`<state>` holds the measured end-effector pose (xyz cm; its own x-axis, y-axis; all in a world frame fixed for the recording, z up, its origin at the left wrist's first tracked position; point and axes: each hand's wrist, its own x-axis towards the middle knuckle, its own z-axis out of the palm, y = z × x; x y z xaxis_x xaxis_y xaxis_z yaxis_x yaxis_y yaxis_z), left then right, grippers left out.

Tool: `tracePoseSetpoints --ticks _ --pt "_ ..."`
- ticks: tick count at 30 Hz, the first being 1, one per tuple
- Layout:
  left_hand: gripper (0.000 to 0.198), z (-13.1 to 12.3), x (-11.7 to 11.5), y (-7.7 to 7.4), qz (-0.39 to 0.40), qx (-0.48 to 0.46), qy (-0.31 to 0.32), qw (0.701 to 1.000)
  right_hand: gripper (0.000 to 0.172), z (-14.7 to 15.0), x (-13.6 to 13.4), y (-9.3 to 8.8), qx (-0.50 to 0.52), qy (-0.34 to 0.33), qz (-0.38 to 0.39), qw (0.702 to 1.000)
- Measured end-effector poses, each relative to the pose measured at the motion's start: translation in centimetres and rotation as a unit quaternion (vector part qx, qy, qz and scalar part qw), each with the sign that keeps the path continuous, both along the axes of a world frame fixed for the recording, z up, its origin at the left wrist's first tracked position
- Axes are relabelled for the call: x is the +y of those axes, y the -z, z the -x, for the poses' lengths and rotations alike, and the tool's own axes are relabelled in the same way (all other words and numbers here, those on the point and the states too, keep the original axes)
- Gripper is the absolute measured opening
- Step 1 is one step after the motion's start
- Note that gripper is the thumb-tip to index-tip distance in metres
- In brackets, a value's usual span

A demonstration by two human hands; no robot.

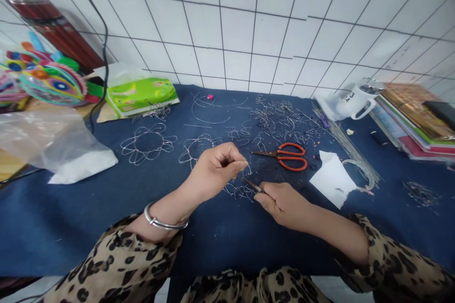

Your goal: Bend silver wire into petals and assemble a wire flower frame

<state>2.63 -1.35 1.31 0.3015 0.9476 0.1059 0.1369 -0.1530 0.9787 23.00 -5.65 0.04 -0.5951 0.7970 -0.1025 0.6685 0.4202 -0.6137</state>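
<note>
Dark blue cloth (227,246) lies before white wall tiles (238,28), with both my hands above it.

With my left hand (222,170) I pinch a thin wire (249,167) between thumb and finger, and my right hand (282,202) is closed around a pointed metal tool (253,185), its tip near this wire; whether they touch, I cannot tell. Near my hands lie orange-handled scissors (291,156) and a flower-shaped wire piece (188,146); farther left stands a green packet (140,97), farther right a white mug (356,102).

Your left sleeve (117,265) and right sleeve (394,255): tan leopard print, dark spots, loose fabric bunched at the forearms. Same-print garment (249,289) at your lap. Shiny silver bangle (165,225), left wrist.
</note>
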Motion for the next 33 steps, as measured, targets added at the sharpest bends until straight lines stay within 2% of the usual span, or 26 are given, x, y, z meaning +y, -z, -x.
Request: tracePoseSetpoints --ticks 6,10,12,15,18,20,24,27,29,30,32,33 --pt "0.011 -0.1 -0.2 0.2 -0.043 0.051 0.003 0.998 0.03 -0.1 0.3 0.2 -0.108 -0.013 -0.077 0.991" --pt "0.009 0.1 -0.1 0.4 -0.091 0.1 -0.007 0.991 0.03 -0.1 0.4 0.3 -0.133 -0.015 -0.085 0.987" --pt "0.01 0.2 0.1 0.3 -0.081 0.111 -0.003 0.99 0.031 -0.1 0.3 0.2 -0.125 -0.008 -0.08 0.989" --pt "0.012 0.3 0.7 0.2 -0.027 0.096 0.009 0.995 0.032 -0.1 0.3 -0.2 -0.103 0.007 -0.061 0.993" --pt "0.011 0.3 1.1 0.2 0.025 0.042 0.022 0.999 0.034 -0.3 0.5 -0.9 -0.065 0.026 0.001 0.998" --pt "0.009 0.2 1.2 0.5 0.053 -0.015 0.032 0.998 0.037 -0.4 0.7 -1.3 -0.013 0.04 0.086 0.995" --pt "0.01 0.0 1.1 1.1 0.091 -0.11 0.056 0.988 0.039 -0.5 0.9 -1.5 0.118 0.04 0.294 0.948" --pt "0.011 -0.1 0.9 1.4 0.078 -0.133 0.031 0.988 0.04 -0.5 0.9 -1.4 0.156 0.031 0.349 0.924" --pt "0.012 -0.1 0.9 1.5 0.047 -0.127 -0.013 0.991 0.04 -0.6 0.8 -1.4 0.136 0.027 0.321 0.937" --pt "0.012 -0.1 0.9 1.5 0.032 -0.12 -0.034 0.992 0.039 -0.6 0.8 -1.4 0.107 0.026 0.275 0.955" --pt "0.013 -0.1 0.9 1.4 0.015 -0.105 -0.06 0.993 0.037 -0.7 0.8 -1.2 0.025 0.032 0.12 0.992" --pt "0.013 -0.2 0.9 1.4 0.014 -0.1 -0.065 0.993 0.035 -0.8 0.8 -1.0 -0.02 0.038 0.022 0.999"
